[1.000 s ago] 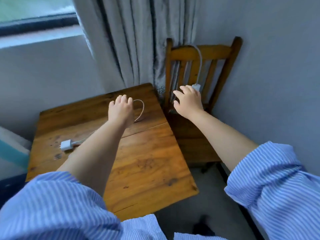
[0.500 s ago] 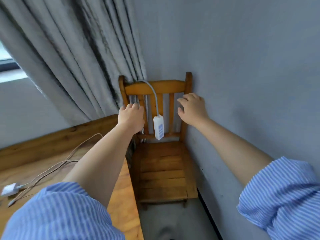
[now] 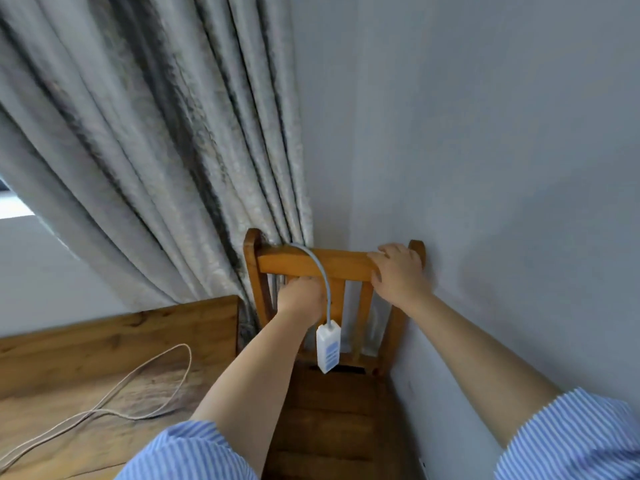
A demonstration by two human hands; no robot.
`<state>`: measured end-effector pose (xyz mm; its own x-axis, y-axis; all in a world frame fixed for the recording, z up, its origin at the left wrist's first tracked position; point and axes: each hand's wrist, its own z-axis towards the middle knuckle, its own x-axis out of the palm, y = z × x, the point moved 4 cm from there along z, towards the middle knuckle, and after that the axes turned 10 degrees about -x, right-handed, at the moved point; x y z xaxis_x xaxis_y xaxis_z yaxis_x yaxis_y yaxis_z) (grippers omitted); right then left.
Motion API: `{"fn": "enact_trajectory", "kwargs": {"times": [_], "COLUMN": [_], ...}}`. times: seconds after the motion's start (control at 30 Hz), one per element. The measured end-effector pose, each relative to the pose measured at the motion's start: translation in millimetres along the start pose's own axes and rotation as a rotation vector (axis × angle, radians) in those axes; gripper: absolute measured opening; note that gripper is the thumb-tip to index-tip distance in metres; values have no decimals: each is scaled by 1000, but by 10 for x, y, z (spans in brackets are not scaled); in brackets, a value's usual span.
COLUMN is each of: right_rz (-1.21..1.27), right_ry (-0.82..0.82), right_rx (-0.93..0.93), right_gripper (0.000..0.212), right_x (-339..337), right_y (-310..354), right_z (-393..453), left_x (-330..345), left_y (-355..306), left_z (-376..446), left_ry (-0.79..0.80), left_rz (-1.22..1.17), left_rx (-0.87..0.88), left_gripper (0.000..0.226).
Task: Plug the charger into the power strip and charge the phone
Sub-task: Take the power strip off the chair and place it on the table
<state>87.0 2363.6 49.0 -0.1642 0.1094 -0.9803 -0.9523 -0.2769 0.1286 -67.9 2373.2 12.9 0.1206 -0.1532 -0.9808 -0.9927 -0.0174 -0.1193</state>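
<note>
A white power strip (image 3: 328,348) with blue sockets hangs by its grey cord (image 3: 319,268), which is draped over the top rail of a wooden chair (image 3: 298,263) in the corner. My right hand (image 3: 398,271) lies over the right end of that rail with its fingers curled on it. My left hand (image 3: 300,296) is just below the rail, left of the cord, fingers wrapped into the chair's back slats. The charger's pale cable (image 3: 138,382) loops across the wooden table (image 3: 104,334) at lower left. Neither the charger's plug nor a phone is in view.
Grey curtains (image 3: 156,150) hang behind the table and the chair's left side. A plain grey wall (image 3: 502,185) runs close along the chair's right side. The chair seat (image 3: 329,410) is below my forearms.
My view has tilted upward and nearer to the chair. My right hand rose from the right slat onto the top rail. My left hand shifted right, close to the cord.
</note>
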Motion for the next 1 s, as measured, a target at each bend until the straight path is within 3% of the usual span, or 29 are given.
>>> {"fn": "enact_trajectory", "kwargs": {"times": [0.17,0.33,0.53,0.7,0.87,1.0], "right_rz": [82,110,50,12,-12,2], "right_ry": [120,18,-30,-50,52,124], "right_rx": [-24,-36,-16,29,-88,-178], "right_gripper": [53,52,46,27,21,22], "right_x": [270,367,443,377,366,303], "right_y": [-212,-273,-273,-182,-8,188], "right_z": [244,291,280,364,501,718], "left_x": [242,407,479,182,-176,-476], "left_y": [-122,-129,-104,197,476,741], "left_z": [308,445,411,259,290,455], "left_ry": [102,116,28,-244,-322,-381], "left_rz": [-209,-433,-578,-667,-631,-811], "left_rx": [-192,-273,-257,-328,-270,-364], "left_gripper": [23,25,21,20,22,26]}}
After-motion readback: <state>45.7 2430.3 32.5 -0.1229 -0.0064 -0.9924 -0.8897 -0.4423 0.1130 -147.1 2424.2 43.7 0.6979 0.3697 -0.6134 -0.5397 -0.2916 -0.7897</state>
